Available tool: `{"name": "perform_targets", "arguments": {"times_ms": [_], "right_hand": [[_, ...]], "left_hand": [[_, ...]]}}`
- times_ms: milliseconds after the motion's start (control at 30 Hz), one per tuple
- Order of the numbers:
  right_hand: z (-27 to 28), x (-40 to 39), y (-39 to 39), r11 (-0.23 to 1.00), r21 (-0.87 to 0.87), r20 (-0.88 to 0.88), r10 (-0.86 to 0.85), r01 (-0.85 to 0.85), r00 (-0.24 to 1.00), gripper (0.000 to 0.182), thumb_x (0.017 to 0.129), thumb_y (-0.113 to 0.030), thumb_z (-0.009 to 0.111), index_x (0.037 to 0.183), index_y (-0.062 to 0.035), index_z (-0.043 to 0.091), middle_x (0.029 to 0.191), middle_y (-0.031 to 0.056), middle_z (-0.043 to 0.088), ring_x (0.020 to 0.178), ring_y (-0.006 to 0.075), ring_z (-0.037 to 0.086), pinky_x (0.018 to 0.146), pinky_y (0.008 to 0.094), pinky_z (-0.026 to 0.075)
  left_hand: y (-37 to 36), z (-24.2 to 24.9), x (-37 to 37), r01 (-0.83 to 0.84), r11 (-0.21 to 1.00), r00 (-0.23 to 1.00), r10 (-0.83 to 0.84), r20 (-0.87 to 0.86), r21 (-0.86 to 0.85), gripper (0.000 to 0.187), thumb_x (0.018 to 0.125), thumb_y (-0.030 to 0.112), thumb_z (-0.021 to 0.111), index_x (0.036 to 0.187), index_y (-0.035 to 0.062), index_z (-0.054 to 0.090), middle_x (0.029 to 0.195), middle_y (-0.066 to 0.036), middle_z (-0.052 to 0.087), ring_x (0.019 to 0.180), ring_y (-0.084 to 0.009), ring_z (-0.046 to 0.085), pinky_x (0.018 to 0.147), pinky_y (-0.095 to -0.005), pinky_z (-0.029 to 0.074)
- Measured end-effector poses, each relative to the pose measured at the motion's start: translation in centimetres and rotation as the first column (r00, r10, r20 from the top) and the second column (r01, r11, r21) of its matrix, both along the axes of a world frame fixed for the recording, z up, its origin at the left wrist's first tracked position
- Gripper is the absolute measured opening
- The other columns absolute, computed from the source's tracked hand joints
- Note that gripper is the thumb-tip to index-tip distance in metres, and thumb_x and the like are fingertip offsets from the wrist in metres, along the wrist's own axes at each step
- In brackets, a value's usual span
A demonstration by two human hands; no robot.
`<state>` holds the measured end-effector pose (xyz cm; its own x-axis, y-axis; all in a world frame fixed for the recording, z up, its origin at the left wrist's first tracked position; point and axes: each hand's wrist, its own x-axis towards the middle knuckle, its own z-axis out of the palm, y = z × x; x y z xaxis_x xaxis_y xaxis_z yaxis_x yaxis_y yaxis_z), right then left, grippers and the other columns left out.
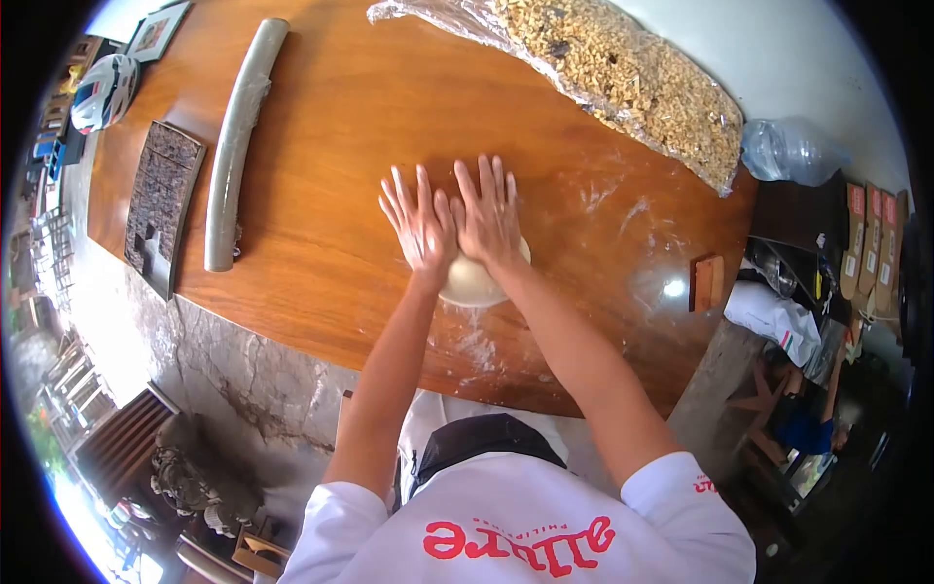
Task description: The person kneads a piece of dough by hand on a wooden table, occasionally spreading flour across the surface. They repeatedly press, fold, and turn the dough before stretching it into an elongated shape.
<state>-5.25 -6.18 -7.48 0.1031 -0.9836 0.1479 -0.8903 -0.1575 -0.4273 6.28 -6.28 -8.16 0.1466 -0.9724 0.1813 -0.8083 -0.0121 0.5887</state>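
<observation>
A pale, round lump of dough (pixel 474 285) lies on the wooden table (pixel 341 175) in front of me. My left hand (pixel 421 224) presses on its far left side, palm down, with fingers stretched out past the dough and floury. Beside it, my right hand (pixel 484 214) pushes down on the dough's far right part, its fingers also straight and a little spread. The two thumbs are close together in the middle. Both palms hide the far part of the dough. White flour smears show on the wood near the dough and to its right.
A long plastic-wrapped roll (pixel 238 146) and a dark textured panel (pixel 163 204) lie at the left. Along the far right edge sits a large clear bag of tan flakes (pixel 632 83), with a plastic bottle (pixel 790 151) beyond. A small wooden block (pixel 707 283) is near the right edge.
</observation>
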Motion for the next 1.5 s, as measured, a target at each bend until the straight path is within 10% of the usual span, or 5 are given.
{"name": "perform_targets", "arguments": {"times_ms": [1000,1233,1333,1433,1500], "right_hand": [[1.1,-3.3,31.2,0.992,0.006,-0.002,0.130,-0.130,0.992,0.048,0.092,-0.031,0.067,0.137,-0.0190,0.055,0.152,0.0120,0.045,0.140,0.0355,0.045,0.113,0.0560,0.037],[4.1,-6.1,34.7,1.000,0.013,-0.057,0.003,-0.002,0.998,0.038,0.088,-0.021,0.072,0.124,-0.0134,0.061,0.142,0.0122,0.056,0.136,0.0328,0.051,0.107,0.0506,0.045],[6.3,-6.3,34.3,0.994,0.063,0.159,-0.103,0.094,0.982,0.032,0.089,-0.016,0.069,0.120,-0.0080,0.061,0.126,0.0131,0.066,0.126,0.0345,0.058,0.104,0.0479,0.048],[5.3,-6.5,32.2,0.599,0.365,0.579,-0.746,0.713,0.330,0.027,0.096,-0.017,0.062,0.118,-0.0011,0.059,0.119,0.0200,0.066,0.119,0.0319,0.062,0.100,0.0459,0.049],[0.7,-6.2,30.9,0.745,0.178,0.435,-0.646,0.643,0.628,0.034,0.097,-0.024,0.064,0.122,-0.0019,0.059,0.129,0.0221,0.061,0.126,0.0276,0.057,0.104,0.0447,0.046]], "left_hand": [[23.3,3.8,5.0,0.533,0.846,0.823,-0.510,-0.249,0.029,0.067,0.088,0.035,0.072,0.143,0.0034,0.050,0.155,-0.026,0.035,0.143,-0.0483,0.033,0.117,-0.0576,0.027],[22.2,2.1,7.6,0.534,0.628,0.830,-0.263,-0.491,0.566,0.046,0.095,0.041,0.066,0.120,0.0032,0.070,0.094,-0.019,0.075,0.074,-0.0286,0.074,0.073,-0.0397,0.059],[21.0,2.4,5.0,0.635,0.098,0.742,0.195,-0.641,0.766,0.054,0.093,0.046,0.068,0.127,0.0050,0.066,0.106,-0.016,0.074,0.083,-0.0295,0.074,0.078,-0.0400,0.060],[22.6,3.4,1.2,0.589,0.078,0.732,0.371,-0.572,0.805,0.057,0.092,0.045,0.069,0.138,0.0143,0.055,0.118,-0.017,0.067,0.102,-0.0274,0.069,0.079,-0.0365,0.060],[23.1,4.3,-0.2,0.633,0.144,0.671,0.388,-0.632,0.761,0.066,0.090,0.041,0.074,0.142,0.0099,0.049,0.125,-0.017,0.064,0.105,-0.0291,0.068,0.082,-0.0408,0.060]]}}
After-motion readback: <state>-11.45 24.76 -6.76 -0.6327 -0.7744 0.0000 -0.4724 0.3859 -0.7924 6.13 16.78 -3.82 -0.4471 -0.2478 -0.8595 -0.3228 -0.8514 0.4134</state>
